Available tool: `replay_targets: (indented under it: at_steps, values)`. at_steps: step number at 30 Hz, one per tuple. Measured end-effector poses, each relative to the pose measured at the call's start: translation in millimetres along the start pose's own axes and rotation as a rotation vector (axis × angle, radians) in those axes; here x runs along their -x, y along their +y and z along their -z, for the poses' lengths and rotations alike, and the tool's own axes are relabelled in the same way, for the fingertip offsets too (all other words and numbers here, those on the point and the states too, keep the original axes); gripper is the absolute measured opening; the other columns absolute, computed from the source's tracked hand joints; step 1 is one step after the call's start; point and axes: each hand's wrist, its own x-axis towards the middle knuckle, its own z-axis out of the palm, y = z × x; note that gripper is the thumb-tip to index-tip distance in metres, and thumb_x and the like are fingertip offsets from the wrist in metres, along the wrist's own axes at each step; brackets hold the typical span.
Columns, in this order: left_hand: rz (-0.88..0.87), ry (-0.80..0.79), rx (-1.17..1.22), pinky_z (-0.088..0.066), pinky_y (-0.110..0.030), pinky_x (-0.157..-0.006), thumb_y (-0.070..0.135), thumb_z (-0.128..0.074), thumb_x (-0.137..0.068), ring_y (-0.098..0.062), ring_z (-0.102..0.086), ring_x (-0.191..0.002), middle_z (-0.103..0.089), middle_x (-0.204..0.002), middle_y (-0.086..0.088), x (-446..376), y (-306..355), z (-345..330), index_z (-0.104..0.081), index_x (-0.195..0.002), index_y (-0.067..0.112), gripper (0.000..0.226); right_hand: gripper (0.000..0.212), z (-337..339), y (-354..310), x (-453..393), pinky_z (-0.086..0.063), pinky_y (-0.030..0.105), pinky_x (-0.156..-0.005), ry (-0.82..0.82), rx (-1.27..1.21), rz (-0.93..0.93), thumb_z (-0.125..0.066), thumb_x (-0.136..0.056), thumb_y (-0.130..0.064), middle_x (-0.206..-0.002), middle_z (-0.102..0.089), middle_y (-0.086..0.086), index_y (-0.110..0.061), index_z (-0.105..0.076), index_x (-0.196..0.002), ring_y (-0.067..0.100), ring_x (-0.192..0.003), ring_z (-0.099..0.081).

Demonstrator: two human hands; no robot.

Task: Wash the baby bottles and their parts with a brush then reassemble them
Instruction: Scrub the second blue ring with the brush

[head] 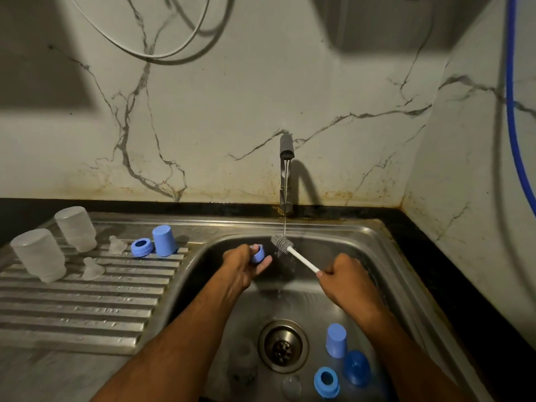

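The left hand (pixel 243 264) grips a small blue screw ring (pixel 257 253) over the sink (pixel 385 256), fingers curled round it. The right hand (pixel 346 281) is clenched on the white handle of the bottle brush (pixel 293 252), whose grey bristle head sits right under the thin stream from the tap (pixel 286 172).

To do this well, I'd say wet the bristles fully, then turn the ring's open side toward the brush and twist the head through it, working the inner threads, with both kept low in the basin to limit splashing.

The brush's long axis runs from the fist at about 4 o'clock up to the bristles at about 10 o'clock, head pointing at the ring, just beside it but apart. Which way the ring's opening faces I cannot tell.

On the drainboard (pixel 72 309), at 9 o'clock, two clear bottles (pixel 39 255) stand inverted.
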Motion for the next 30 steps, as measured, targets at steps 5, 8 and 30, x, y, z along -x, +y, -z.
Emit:
replay_targets:
  at_steps: [5,8,30]
  values:
    - [0.071,-0.073,0.068,-0.062,-0.035,-0.061,-0.004,-0.050,-0.091,-0.040,-0.061,-0.100,-0.053,-0.122,-0.028,7.5,4.1,3.6,-0.062,-0.113,-0.009,0.026,0.031,10.4,1.3,4.8,-0.051,0.030,-0.060,0.017,0.004,-0.023,-0.066,-0.093,-0.023,-0.064,-0.059,0.003,-0.012,-0.056,-0.065,0.015,-0.060,-0.058]
    - [0.107,-0.109,0.104,-0.056,-0.046,-0.086,0.007,-0.044,-0.099,-0.041,-0.055,-0.112,-0.049,-0.126,-0.028,13.6,5.0,1.3,-0.058,-0.114,-0.005,0.024,0.032,9.8,2.3,5.0,-0.048,0.026,-0.054,0.005,0.010,-0.025,-0.066,-0.093,-0.024,-0.060,-0.060,0.003,-0.009,-0.061,-0.065,0.012,-0.055,-0.057]
    - [0.015,-0.309,-0.129,-0.052,-0.042,-0.090,-0.013,-0.044,-0.096,-0.035,-0.060,-0.104,-0.061,-0.106,-0.023,11.5,9.9,3.8,-0.063,-0.117,-0.005,0.029,0.019,13.2,-9.8,9.1,-0.039,0.019,-0.063,0.055,0.326,0.143,-0.056,-0.100,-0.036,-0.080,-0.055,-0.006,-0.020,-0.066,-0.098,0.009,-0.070,-0.051]
